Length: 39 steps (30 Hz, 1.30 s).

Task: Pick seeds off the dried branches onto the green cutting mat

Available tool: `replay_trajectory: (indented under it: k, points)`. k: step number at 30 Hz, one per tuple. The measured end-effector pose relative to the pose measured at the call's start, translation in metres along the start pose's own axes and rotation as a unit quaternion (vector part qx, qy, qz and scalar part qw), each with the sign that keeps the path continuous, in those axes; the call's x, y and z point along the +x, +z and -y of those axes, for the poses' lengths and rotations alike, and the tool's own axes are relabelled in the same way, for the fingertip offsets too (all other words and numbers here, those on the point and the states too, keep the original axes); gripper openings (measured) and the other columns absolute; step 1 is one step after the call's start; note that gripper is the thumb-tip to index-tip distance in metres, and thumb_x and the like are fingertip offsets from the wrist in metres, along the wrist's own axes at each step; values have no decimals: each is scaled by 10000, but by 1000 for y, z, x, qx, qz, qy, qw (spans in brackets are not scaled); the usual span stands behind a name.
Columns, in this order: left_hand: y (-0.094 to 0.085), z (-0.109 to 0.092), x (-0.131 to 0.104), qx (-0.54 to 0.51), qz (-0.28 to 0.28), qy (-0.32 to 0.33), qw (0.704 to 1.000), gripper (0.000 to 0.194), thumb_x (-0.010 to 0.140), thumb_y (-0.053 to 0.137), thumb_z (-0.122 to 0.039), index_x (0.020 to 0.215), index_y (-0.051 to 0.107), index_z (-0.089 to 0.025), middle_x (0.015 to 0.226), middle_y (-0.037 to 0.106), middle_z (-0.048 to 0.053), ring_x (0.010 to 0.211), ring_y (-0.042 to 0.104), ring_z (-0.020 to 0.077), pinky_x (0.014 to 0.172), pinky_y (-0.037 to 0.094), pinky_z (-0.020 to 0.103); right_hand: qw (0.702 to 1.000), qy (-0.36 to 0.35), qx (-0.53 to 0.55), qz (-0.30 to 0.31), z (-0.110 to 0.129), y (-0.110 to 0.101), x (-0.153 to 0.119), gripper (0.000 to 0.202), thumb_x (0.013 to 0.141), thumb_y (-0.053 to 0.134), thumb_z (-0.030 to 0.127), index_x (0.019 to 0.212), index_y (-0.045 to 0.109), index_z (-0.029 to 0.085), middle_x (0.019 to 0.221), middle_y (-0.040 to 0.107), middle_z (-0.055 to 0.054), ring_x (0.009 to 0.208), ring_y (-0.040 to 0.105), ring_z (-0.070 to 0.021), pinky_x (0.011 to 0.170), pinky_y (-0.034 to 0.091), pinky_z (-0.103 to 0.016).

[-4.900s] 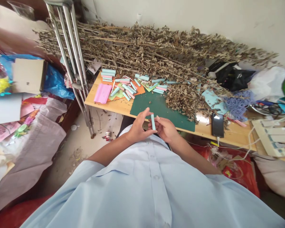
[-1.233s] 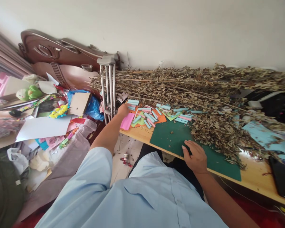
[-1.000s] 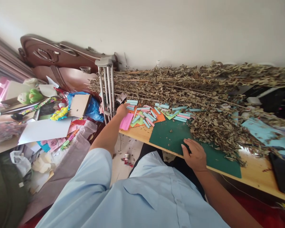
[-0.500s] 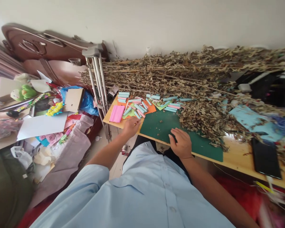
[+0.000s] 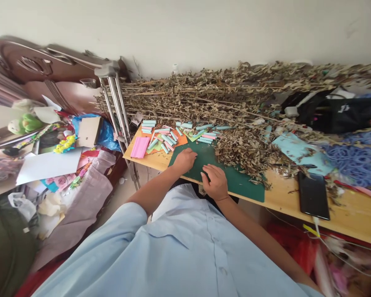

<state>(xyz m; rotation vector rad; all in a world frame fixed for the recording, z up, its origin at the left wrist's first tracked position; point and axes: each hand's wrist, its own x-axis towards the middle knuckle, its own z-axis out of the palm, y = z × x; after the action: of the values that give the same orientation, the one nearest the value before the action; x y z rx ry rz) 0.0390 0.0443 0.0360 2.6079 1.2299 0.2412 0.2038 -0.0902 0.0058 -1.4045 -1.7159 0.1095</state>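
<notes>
My left hand (image 5: 184, 161) rests over the left part of a green cutting mat (image 5: 245, 185), its fingers curled together. Whatever may be in those fingers is too small to make out. Close by on the right, my right hand (image 5: 215, 181) lies over the mat's front edge, fingers stretched out and slightly apart, holding nothing that I can see. A heap of dried leaves (image 5: 244, 154) covers the mat's right and back part. Several pale blue and pink paper rolls (image 5: 168, 140) lie behind and left of my left hand, beside a folded pink paper (image 5: 140, 147).
Long dried plant stalks (image 5: 204, 95) spread along the wall. On the wooden table (image 5: 281, 198) at right lie a black phone (image 5: 313, 196) with a cable, light blue paper (image 5: 303, 152) and blue cord (image 5: 355, 150). Metal crutches (image 5: 116, 107) stand at the left, near a cluttered bed.
My left hand has moved right, from the mat's left edge onto the mat, closer to my right hand. The view has turned a little to the right.
</notes>
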Motion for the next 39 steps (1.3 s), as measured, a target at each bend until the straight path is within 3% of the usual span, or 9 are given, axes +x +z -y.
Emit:
replay_trajectory:
  k: [7, 15, 21, 27, 31, 34, 37, 39]
  points:
    - [-5, -3, 5, 63, 50, 11, 997, 290, 926, 449, -113, 1023, 722, -122, 1003, 634, 151, 962, 624, 249, 909, 541, 384, 1000, -4, 8, 7, 0, 0, 1, 209, 955, 594, 222, 1144, 684, 207, 1162, 757, -85, 1170, 665, -268, 1040, 495, -462]
    - [-1, 13, 17, 74, 23, 17, 997, 299, 919, 435, -93, 997, 722, -120, 1005, 644, 150, 972, 625, 239, 923, 539, 368, 999, -30, -10, -11, -8, 5, -4, 198, 951, 596, 210, 1128, 687, 199, 1125, 765, -90, 1125, 684, -275, 1019, 512, -463]
    - [4, 23, 15, 74, 17, 73, 994, 267, 894, 481, -89, 959, 739, -111, 988, 658, 152, 988, 632, 244, 950, 535, 376, 998, -39, -43, -32, -9, 6, -4, 197, 947, 598, 208, 1118, 693, 187, 1098, 770, -98, 1084, 699, -275, 1007, 529, -456]
    - [14, 31, 9, 11, -46, 98, 994, 303, 943, 481, -152, 1051, 764, -166, 1075, 689, 129, 1025, 658, 236, 992, 540, 393, 995, -47, -79, -39, -13, 8, -6, 203, 934, 616, 213, 1117, 697, 182, 1095, 772, -99, 1067, 706, -264, 1003, 534, -439]
    - [11, 35, -7, -59, -111, 85, 988, 286, 952, 531, -211, 1128, 753, -168, 1198, 693, 140, 1098, 666, 231, 1003, 548, 388, 994, -45, -91, -49, -16, 9, -7, 211, 925, 631, 211, 1122, 702, 183, 1088, 775, -94, 1070, 712, -265, 1006, 540, -440]
    - [-6, 49, -35, -65, -154, 66, 984, 284, 967, 544, -270, 1142, 750, -182, 1224, 708, 125, 1145, 656, 242, 1044, 523, 423, 994, -43, -89, -55, -16, 7, -8, 213, 922, 640, 209, 1123, 705, 183, 1082, 778, -93, 1069, 718, -266, 1006, 550, -442]
    - [-33, 80, -67, -22, -189, -27, 981, 286, 968, 550, -299, 1177, 737, -244, 1328, 682, 85, 1304, 574, 274, 1152, 415, 510, 994, -33, -86, -56, -15, 5, -9, 212, 927, 640, 225, 1125, 707, 187, 1079, 779, -96, 1063, 725, -274, 995, 562, -451]
    - [-50, 107, -86, 23, -203, -122, 971, 367, 950, 581, -347, 1298, 678, -282, 1486, 577, 71, 1468, 414, 316, 1229, 282, 576, 995, -25, -84, -48, -15, 3, -10, 215, 934, 633, 239, 1129, 710, 194, 1081, 780, -100, 1060, 729, -281, 990, 566, -463]
